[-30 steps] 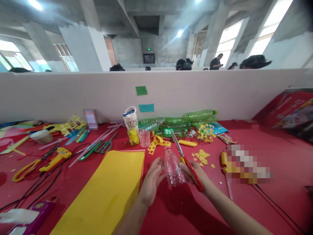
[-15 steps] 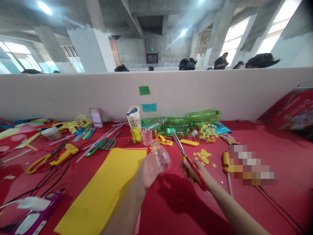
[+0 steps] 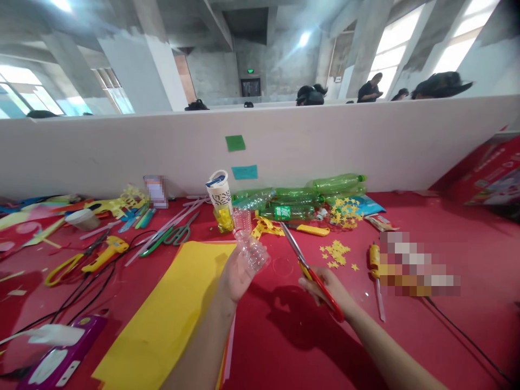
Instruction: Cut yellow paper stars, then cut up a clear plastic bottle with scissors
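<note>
My left hand [image 3: 238, 276] is closed around a clear plastic bottle top [image 3: 255, 253], its cut, wide end facing right and tilted down. Behind it stands a clear ribbed bottle piece [image 3: 242, 222], partly overlapped. In my right hand [image 3: 325, 287] is a pair of scissors [image 3: 298, 252] with red and yellow handles. The blades point up and away, close together, and are apart from the bottle top. A thin clear ring [image 3: 283, 266] lies on the table between the hands.
Green bottles [image 3: 292, 211] lie along the white partition [image 3: 325, 135]. Yellow stars [image 3: 336, 252] and a yellow cutter [image 3: 312, 230] are near them. Yellow sheets [image 3: 170, 314] lie at left, with a glue gun [image 3: 108, 253] and power strip [image 3: 65, 352] beyond. Another glue gun [image 3: 374, 259] rests at right.
My left hand has shifted left with the bottle top and turned it slightly. The clear ring now shows on the table. My right hand stays nearly in place, still holding the scissors.
</note>
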A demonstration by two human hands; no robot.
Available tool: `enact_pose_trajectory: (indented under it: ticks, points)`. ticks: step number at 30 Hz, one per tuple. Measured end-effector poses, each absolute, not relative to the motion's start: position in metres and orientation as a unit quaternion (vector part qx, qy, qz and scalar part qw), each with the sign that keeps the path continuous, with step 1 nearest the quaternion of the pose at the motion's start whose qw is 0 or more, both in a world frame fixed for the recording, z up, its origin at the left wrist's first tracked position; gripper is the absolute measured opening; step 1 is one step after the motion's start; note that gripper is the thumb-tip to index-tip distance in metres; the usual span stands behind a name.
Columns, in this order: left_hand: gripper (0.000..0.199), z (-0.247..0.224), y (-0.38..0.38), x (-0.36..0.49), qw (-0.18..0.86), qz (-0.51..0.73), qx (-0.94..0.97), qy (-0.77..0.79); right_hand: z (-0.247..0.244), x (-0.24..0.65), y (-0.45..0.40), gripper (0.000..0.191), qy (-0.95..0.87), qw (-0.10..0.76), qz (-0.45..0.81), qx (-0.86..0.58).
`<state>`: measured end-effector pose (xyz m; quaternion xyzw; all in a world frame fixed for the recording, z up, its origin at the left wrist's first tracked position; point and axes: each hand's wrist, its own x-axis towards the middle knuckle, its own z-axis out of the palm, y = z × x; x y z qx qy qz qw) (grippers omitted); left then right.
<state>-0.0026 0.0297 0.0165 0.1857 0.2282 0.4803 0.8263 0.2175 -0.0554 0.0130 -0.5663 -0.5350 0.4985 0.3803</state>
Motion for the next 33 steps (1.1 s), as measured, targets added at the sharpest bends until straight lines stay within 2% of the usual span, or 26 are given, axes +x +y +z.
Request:
enact_pose_trajectory:
  ticks: [5, 8, 13, 17, 20, 26, 33]
  points:
    - [0.032, 0.011, 0.037, -0.007, 0.816, 0.504, 0.201, 0.201, 0.017, 0.221, -0.059, 0.044, -0.562, 0.361, 0.491, -0.559]
    - [0.033, 0.008, 0.038, -0.006, 0.821, 0.486, 0.2, 0.224, 0.025, 0.221, -0.064, 0.047, -0.59, 0.32, 0.519, -0.529]
    - [0.028, 0.016, 0.035, -0.006, 0.798, 0.533, 0.179, 0.216, 0.044, 0.217, -0.074, 0.04, -0.678, 0.234, 0.516, -0.467]
    - [0.031, 0.027, 0.031, -0.008, 0.772, 0.573, 0.168, 0.216, 0.042, 0.213, -0.077, 0.054, -0.645, 0.191, 0.54, -0.506]
    - [0.035, 0.03, 0.029, -0.008, 0.766, 0.585, 0.173, 0.203, 0.039, 0.21, -0.08, 0.057, -0.619, 0.192, 0.578, -0.495]
    - [0.035, 0.027, 0.032, -0.016, 0.745, 0.617, 0.2, 0.159, 0.042, 0.206, -0.087, 0.058, -0.622, 0.178, 0.562, -0.515]
    - [0.039, 0.023, 0.024, -0.002, 0.758, 0.569, 0.213, 0.235, 0.03, 0.19, -0.084, 0.046, -0.582, 0.241, 0.594, -0.5]
